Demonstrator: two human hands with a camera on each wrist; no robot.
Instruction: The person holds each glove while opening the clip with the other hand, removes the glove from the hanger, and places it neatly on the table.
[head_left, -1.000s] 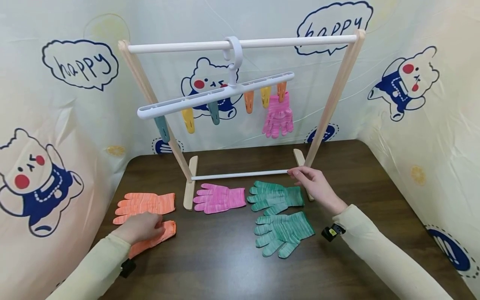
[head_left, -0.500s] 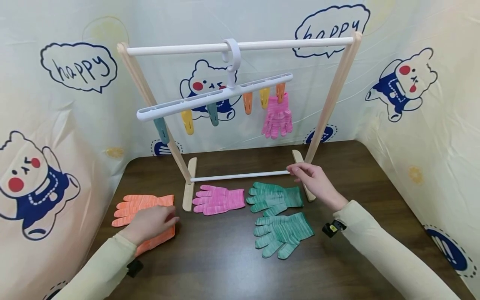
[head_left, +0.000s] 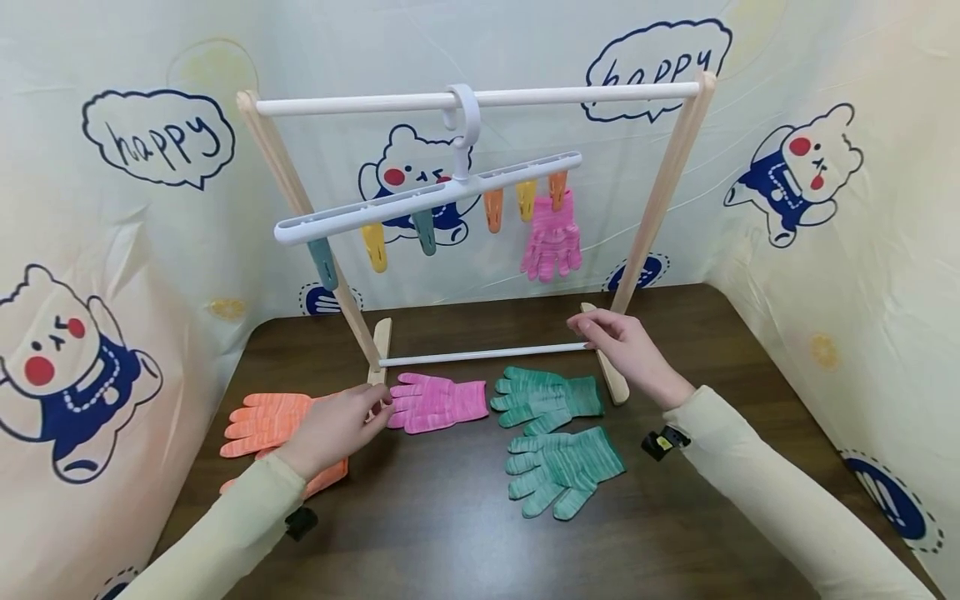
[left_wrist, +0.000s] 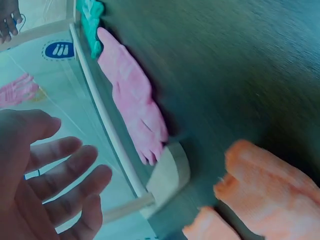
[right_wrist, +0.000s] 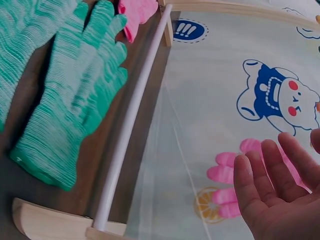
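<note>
My left hand [head_left: 341, 425], fingers loosely bent and holding nothing, hovers over the right part of two orange gloves [head_left: 262, 421] and partly covers them. Its fingertips overlap the finger ends of a flat pink glove [head_left: 446, 403] in the head view. The right hand [head_left: 630, 350], also empty with relaxed fingers, is beside the right end of the rack's lower white rod [head_left: 480, 356]. Two green gloves [head_left: 566, 471] lie in front of it to the left. Another pink glove [head_left: 552, 246] hangs by an orange clothespin [head_left: 557, 190] from the white hanger [head_left: 405, 202].
A wooden drying rack [head_left: 656, 200] with a white top rod [head_left: 555, 96] stands at the back of the brown table [head_left: 442, 542]. Several other clothespins [head_left: 375, 248], yellow, teal and orange, hang from the hanger. A printed curtain [head_left: 480, 275] surrounds the table.
My left hand has moved right from the orange gloves toward the flat pink glove. The right hand has risen slightly near the lower rod. The gloves on the table stay put.
</note>
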